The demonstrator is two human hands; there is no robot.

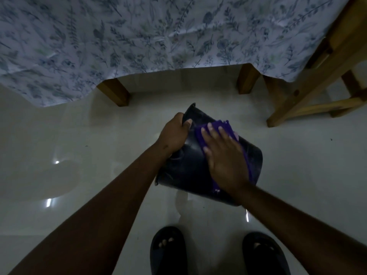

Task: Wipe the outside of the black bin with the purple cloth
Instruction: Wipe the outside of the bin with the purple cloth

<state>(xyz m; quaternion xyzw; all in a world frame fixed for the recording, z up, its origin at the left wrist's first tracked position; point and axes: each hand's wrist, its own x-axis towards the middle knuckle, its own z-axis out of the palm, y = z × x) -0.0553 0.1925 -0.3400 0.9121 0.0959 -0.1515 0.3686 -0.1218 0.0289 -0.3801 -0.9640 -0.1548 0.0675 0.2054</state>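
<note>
The black bin (186, 171) lies tipped on its side on the pale tiled floor, its outer wall facing up. My left hand (173, 133) grips the bin's rim at the far left end, fingers curled over the edge. My right hand (224, 157) lies flat with fingers spread on the purple cloth (224, 126), pressing it against the bin's upper right side. Most of the cloth is hidden under my palm; a strip shows past my fingertips and along the right edge of the hand.
A table draped in a blue floral cloth (139, 36) stands just beyond the bin, with wooden legs (116, 93) near it. A wooden chair or stool frame (309, 86) is at the right. My feet in dark slippers (168, 251) stand below the bin.
</note>
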